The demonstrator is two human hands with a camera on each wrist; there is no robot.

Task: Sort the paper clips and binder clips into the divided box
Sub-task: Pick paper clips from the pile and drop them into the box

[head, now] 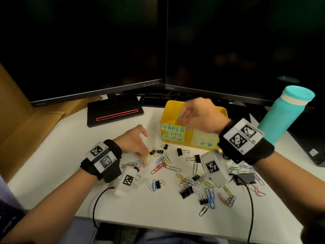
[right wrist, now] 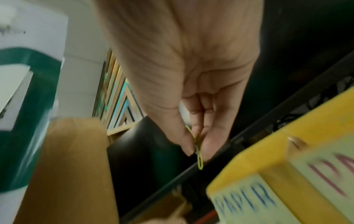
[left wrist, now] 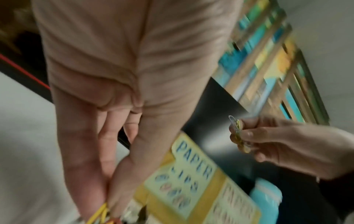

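A yellow divided box [head: 169,110] stands behind the pile, with a "PAPER CLIPS" label [head: 173,133] on its left half. My right hand [head: 184,112] hovers over that left compartment and pinches a small bunch of paper clips [left wrist: 238,133], a yellow-green one hanging lowest [right wrist: 199,160]. My left hand [head: 143,153] reaches down into the left part of the pile, thumb and fingers pinching a yellow paper clip [head: 144,160] on the desk. Coloured paper clips [head: 159,167] and black binder clips [head: 186,191] lie scattered across the white desk [head: 61,155].
Two dark monitors [head: 228,50] rise behind the box, with a black stand base [head: 114,114] at left. A teal bottle [head: 288,111] stands at the right. Brown cardboard [head: 26,120] leans at the left. Black cables [head: 250,208] trail over the desk's front edge.
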